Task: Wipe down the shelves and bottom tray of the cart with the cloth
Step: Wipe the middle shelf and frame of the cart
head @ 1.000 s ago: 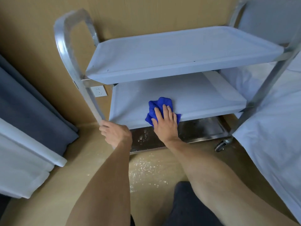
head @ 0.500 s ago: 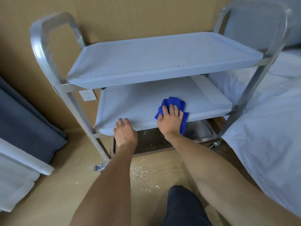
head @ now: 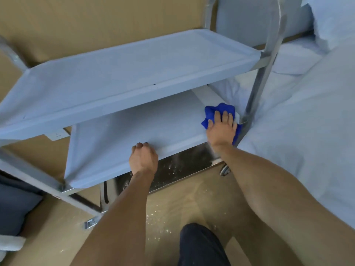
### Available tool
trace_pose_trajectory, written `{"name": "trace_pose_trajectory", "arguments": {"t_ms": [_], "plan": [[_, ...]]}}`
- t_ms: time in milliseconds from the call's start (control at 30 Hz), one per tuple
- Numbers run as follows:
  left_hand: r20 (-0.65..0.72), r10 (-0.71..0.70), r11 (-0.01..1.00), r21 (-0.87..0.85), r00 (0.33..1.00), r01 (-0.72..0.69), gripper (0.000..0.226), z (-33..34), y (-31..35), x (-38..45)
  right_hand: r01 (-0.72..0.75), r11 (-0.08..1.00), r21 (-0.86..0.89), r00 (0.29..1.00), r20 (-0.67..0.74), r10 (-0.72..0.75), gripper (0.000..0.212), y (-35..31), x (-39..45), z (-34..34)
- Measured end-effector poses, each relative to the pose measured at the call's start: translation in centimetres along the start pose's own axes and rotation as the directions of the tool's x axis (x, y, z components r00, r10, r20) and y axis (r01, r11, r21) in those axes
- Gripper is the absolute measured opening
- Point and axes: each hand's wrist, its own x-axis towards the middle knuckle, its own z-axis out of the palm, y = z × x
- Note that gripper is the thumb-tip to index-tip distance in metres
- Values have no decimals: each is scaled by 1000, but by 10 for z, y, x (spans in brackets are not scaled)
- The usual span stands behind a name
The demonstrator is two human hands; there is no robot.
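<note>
The cart has a pale blue-grey top shelf [head: 124,73], a middle shelf [head: 134,127] below it and a shiny metal bottom tray [head: 182,166] speckled with white spots. My right hand [head: 221,129] presses a crumpled blue cloth [head: 211,112] flat onto the front right corner of the middle shelf, fingers spread and fairly straight. My left hand [head: 143,159] grips the front rim of the middle shelf near its centre, fingers curled over the edge. Most of the bottom tray is hidden under the shelves.
A bed with white sheets [head: 307,131] stands tight against the cart's right side, by the metal post [head: 257,93] and a caster wheel [head: 225,169]. The wall runs behind the cart. Dark fabric [head: 13,208] lies at the left. White specks dot the floor [head: 163,217] near my knee [head: 199,244].
My right hand has slid the cloth rightward along the middle shelf to its front right corner. My left hand left the cart's left post and now holds the shelf's front rim.
</note>
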Motion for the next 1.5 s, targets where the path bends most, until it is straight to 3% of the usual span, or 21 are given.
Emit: {"name": "trace_pose_trajectory", "arguments": {"t_ms": [100, 267, 400, 500, 633, 733, 800, 933, 1100, 1233, 1333, 1400, 1500], "plan": [[-5, 110, 993, -29, 994, -110, 35, 15, 10, -2, -88, 996, 18, 995, -33, 89, 52, 44, 27, -7], [30, 165, 986, 13, 986, -165, 46, 17, 2, 8, -153, 988, -11, 987, -40, 153, 49, 21, 21, 0], [55, 243, 970, 9, 968, -244, 39, 7, -16, 9, -12, 1000, 10, 997, -71, 12, 51, -28, -30, 6], [68, 208, 977, -67, 976, -204, 36, -5, -17, 3, 125, 984, 129, 990, -78, -116, 51, -80, -82, 16], [63, 210, 977, -50, 976, -207, 36, -15, -24, -15, 150, 943, 298, 988, -89, -129, 49, -108, -119, 28], [12, 175, 985, -1, 985, -175, 30, -15, -41, -21, 30, 929, 369, 997, -74, -3, 51, -90, -104, 26], [-12, 96, 995, -20, 995, -97, 29, -13, -49, -19, -136, 900, 414, 979, -83, 186, 54, -69, -80, 21], [-11, 64, 998, 14, 998, -64, 28, -2, -50, -12, -439, 750, 495, 854, -28, 519, 55, -5, -13, 3], [-41, 75, 996, 54, 996, -73, 23, 7, -50, -11, -416, 674, 611, 799, -109, 592, 52, -2, -15, 9], [-14, 14, 1000, -13, 1000, -14, 22, -1, -45, -15, -485, 412, 772, 699, 59, 712, 55, -54, -49, 12], [65, -97, 992, -78, 993, 102, 28, -15, -33, -18, -458, 433, 776, 779, 116, 617, 55, -101, -102, 11], [104, -94, 990, -97, 990, 104, 33, -25, -28, -28, -440, 445, 780, 831, 167, 530, 57, -133, -140, 12], [34, -78, 989, -125, 996, 81, 31, -34, -34, -56, -442, 483, 756, 865, 218, 451, 59, -157, -162, 13]]}}
